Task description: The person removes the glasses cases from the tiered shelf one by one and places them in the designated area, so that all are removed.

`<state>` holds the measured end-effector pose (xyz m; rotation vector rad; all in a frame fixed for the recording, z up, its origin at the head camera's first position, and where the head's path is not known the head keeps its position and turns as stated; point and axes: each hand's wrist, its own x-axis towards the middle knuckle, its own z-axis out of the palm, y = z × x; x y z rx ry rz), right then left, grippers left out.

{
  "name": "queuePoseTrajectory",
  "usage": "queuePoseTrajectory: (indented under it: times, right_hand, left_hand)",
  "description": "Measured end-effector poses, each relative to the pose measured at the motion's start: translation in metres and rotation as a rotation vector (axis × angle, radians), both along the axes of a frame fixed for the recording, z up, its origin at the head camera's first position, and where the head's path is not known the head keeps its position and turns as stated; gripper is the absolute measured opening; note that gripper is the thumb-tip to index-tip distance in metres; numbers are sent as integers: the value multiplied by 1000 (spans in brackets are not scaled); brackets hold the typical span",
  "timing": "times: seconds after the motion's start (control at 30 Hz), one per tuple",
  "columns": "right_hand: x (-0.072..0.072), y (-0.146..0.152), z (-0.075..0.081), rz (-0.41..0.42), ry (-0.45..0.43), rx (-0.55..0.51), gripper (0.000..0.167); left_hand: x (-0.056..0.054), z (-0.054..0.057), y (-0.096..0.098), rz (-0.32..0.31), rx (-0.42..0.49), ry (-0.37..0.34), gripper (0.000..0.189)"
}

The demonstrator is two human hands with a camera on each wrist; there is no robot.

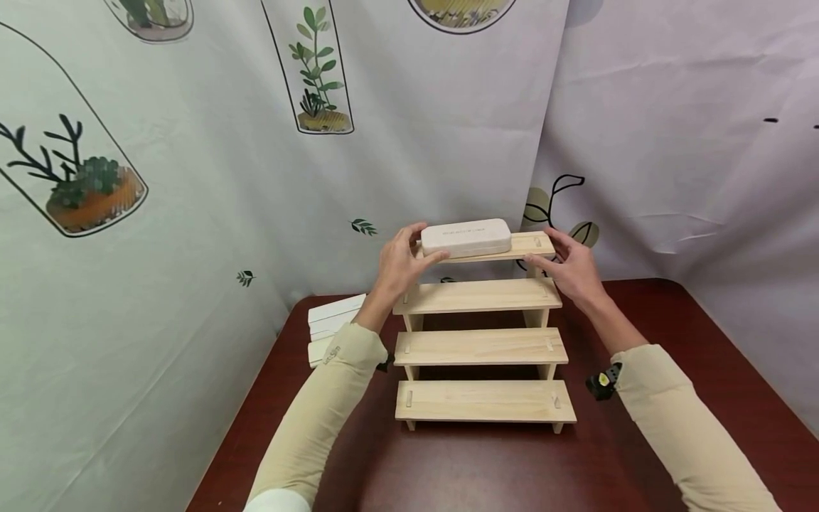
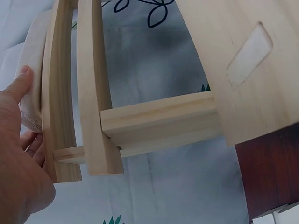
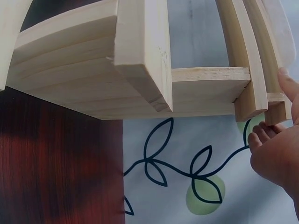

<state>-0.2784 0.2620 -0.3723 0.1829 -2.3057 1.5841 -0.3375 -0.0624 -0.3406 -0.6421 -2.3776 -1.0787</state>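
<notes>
A stepped wooden display stand point(image 1: 481, 347) of pale boards stands on the table, its several treads rising toward the back. On its top tread lies a beige glasses case point(image 1: 466, 238), long with rounded corners and small lettering on the lid. My left hand point(image 1: 399, 262) holds the case's left end, thumb in front and fingers behind. In the left wrist view the thumb presses the case point(image 2: 33, 88). My right hand point(image 1: 571, 267) grips the right end of the top tread, thumb along the front edge. The right wrist view shows its fingers point(image 3: 267, 133) curled below the board's end.
Several white flat pieces point(image 1: 334, 318) lie at the back left of the dark red table point(image 1: 512, 469), partly behind my left forearm. A plant-print curtain point(image 1: 422, 142) hangs right behind the stand.
</notes>
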Motion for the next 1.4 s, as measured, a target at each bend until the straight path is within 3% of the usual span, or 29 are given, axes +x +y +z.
queuePoseTrajectory:
  times: [0.5,0.9,1.4]
  right_hand:
    - [-1,-1,0,5,2,13,85]
    - [-2,1,-1,3,-3,10,85]
    - [0,1,0,3,-7,-1,85]
  left_hand:
    - [12,3,-7,-31,134,-60,77]
    - [19,1,-15,-68,218,-40,75]
    - [34,-5,-31,-92,232,-9,73]
